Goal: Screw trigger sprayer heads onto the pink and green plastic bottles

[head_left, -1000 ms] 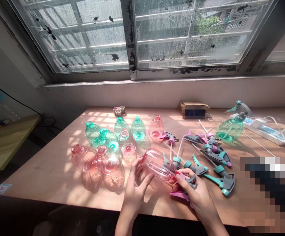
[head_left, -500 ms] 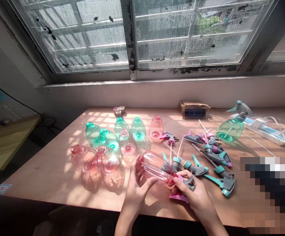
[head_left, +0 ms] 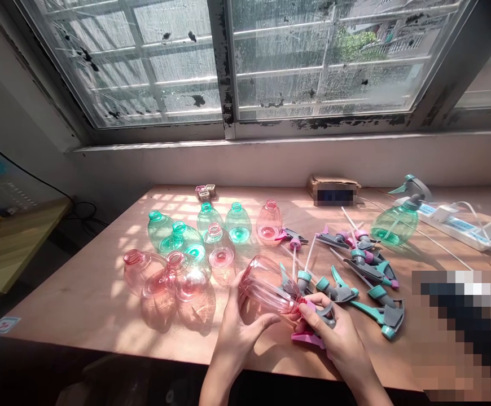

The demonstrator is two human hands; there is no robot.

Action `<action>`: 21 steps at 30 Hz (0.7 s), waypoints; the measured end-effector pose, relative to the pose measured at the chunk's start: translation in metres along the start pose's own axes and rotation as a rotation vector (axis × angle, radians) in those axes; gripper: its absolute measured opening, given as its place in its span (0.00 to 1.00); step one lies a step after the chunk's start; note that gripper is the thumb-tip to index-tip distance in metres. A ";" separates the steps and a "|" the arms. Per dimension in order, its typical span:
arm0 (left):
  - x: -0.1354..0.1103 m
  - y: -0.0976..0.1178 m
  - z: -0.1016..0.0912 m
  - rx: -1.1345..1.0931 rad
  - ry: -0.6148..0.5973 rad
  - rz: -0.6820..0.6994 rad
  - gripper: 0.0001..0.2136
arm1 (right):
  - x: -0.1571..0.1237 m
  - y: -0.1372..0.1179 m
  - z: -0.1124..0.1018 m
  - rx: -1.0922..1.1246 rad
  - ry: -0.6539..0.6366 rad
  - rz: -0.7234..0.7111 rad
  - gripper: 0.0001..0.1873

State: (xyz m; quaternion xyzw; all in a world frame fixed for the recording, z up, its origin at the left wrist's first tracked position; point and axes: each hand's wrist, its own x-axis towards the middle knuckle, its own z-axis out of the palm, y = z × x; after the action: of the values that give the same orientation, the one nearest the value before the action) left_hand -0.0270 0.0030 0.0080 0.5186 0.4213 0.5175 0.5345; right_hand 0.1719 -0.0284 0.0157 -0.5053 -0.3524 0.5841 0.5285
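A clear pink spray bottle (head_left: 268,282) lies tilted between my hands, its base toward the left and its neck toward the right. My left hand (head_left: 239,316) cups the base end; its fingers are partly hidden behind the bottle and the thumb stands a little off the wall. At the neck, my right hand (head_left: 330,324) grips the pink collar of a grey and pink trigger sprayer (head_left: 307,338), whose pink lever points down. Loose trigger sprayers with teal collars, such as one sprayer (head_left: 336,290), lie just beyond my right hand.
Open pink bottles (head_left: 188,279) and green bottles (head_left: 237,224) stand at the left and back. An assembled green spray bottle (head_left: 395,223) stands by a power strip (head_left: 457,225). A small cardboard box (head_left: 334,190) sits below the window. Pixelation covers the right front.
The base end of the pink bottle has risen slightly, and my left thumb has come away from its wall. My right hand stays at the sprayer collar.
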 end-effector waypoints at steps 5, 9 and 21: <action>-0.001 -0.004 -0.003 0.024 0.031 0.004 0.35 | 0.000 0.000 0.002 0.030 -0.011 0.005 0.26; 0.000 -0.008 -0.004 0.010 0.049 0.008 0.34 | -0.001 -0.001 0.003 0.038 -0.009 0.015 0.25; -0.001 0.005 0.002 0.077 0.022 0.002 0.40 | -0.001 -0.001 0.002 0.009 0.066 -0.079 0.25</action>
State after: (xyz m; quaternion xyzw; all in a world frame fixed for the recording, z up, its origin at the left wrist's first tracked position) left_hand -0.0255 0.0012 0.0130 0.5334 0.4462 0.5072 0.5091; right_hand 0.1701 -0.0292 0.0174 -0.5074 -0.3518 0.5474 0.5649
